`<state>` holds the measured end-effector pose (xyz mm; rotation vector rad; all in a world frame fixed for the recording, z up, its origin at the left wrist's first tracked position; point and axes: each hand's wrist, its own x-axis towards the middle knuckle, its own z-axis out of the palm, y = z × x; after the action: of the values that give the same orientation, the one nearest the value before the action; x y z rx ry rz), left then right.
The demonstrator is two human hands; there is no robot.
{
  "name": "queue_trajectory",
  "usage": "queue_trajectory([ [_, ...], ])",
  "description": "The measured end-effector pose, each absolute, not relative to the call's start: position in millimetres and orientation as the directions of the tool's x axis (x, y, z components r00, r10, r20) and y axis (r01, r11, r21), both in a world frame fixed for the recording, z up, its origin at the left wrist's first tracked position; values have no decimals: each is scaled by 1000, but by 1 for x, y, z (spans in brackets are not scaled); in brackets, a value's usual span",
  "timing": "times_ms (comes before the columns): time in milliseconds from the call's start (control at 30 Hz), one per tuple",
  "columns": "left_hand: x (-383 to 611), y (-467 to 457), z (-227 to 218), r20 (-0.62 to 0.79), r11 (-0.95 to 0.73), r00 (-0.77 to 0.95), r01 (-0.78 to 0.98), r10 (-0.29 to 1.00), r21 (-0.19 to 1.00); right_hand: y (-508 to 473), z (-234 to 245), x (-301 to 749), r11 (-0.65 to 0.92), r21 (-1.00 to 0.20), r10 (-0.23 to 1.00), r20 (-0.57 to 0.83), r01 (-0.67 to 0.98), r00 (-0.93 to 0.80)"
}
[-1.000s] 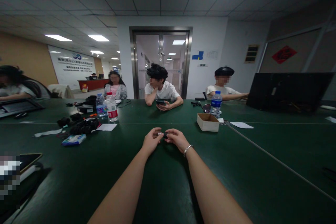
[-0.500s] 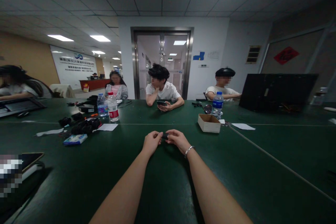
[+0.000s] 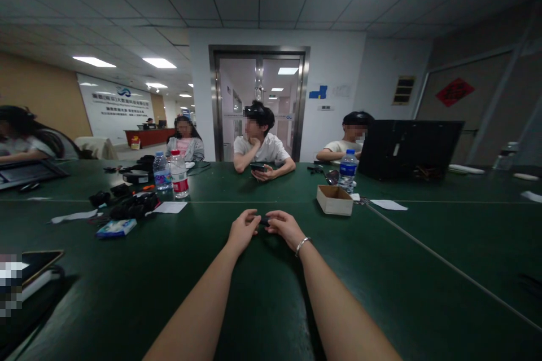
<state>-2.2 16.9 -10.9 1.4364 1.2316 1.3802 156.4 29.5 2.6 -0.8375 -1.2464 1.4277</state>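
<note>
Both my arms reach out over the dark green table (image 3: 381,271). My left hand (image 3: 241,230) and my right hand (image 3: 285,227) meet at the middle, fingers curled and pinched on a small dark object (image 3: 265,220) held between them just above the tabletop. What the object is I cannot make out. A silver bracelet (image 3: 302,245) sits on my right wrist.
A small cardboard box (image 3: 335,199) and a water bottle (image 3: 348,170) stand to the right, with a black laptop (image 3: 409,148) behind. Two bottles (image 3: 179,174), black gear (image 3: 135,205) and papers lie at left. Several people sit across the table.
My hands stay together on the small object, shifted only slightly. The view has turned a little, so the laptop appears further left and hides part of the person behind it.
</note>
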Motion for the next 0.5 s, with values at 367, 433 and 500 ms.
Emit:
queue_trajectory([
  [367, -2, 13, -5, 317, -306, -42, 165, 948, 937, 27, 7, 158, 45, -972, 965, 102, -229, -242],
  [433, -2, 12, -3, 315, -304, -37, 183, 948, 935, 27, 6, 158, 45, -972, 965, 102, -229, -241],
  [500, -2, 12, -2, 299, -286, -45, 190, 953, 939, 27, 5, 158, 46, -971, 963, 105, -233, -247],
])
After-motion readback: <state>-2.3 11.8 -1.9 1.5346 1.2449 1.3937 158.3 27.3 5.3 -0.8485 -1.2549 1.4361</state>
